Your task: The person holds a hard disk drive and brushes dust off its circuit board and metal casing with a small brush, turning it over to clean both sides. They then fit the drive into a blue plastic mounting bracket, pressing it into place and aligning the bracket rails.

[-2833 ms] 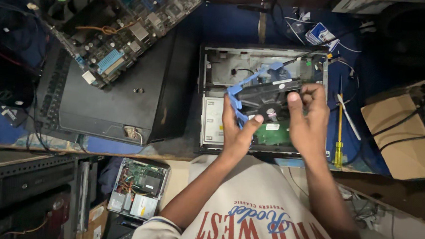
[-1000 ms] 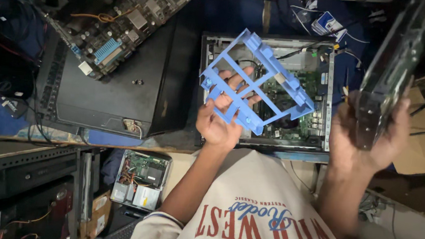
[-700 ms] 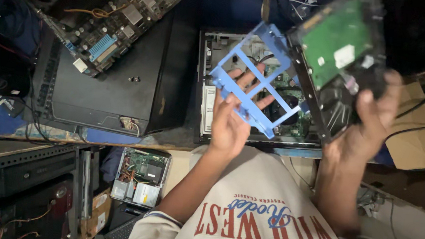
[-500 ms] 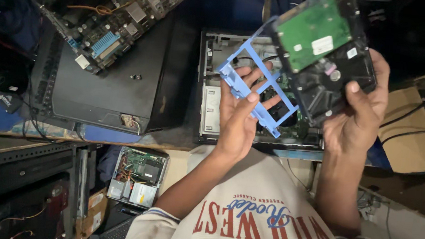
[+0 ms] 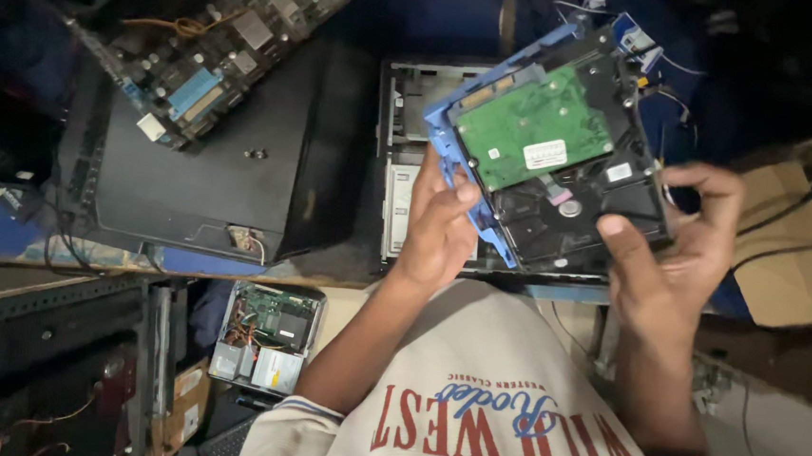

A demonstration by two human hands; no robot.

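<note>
A black hard drive (image 5: 570, 201) with its green circuit board (image 5: 531, 137) facing up lies against a blue plastic drive bracket (image 5: 450, 136), both held above an open computer case (image 5: 399, 189). My left hand (image 5: 439, 226) grips the bracket's left side. The drive's lower right corner sits in my right hand (image 5: 676, 247), thumb on top of it.
A black case cover (image 5: 210, 176) lies at left with a bare motherboard (image 5: 220, 25) resting on it. A cardboard box (image 5: 795, 255) sits at right. Another opened unit (image 5: 265, 337) stands on the floor below the bench edge. Cables trail at upper right.
The drive and the bracket, held apart in separate hands a second ago, have come together; the drive now lies on the bracket with its circuit board up.
</note>
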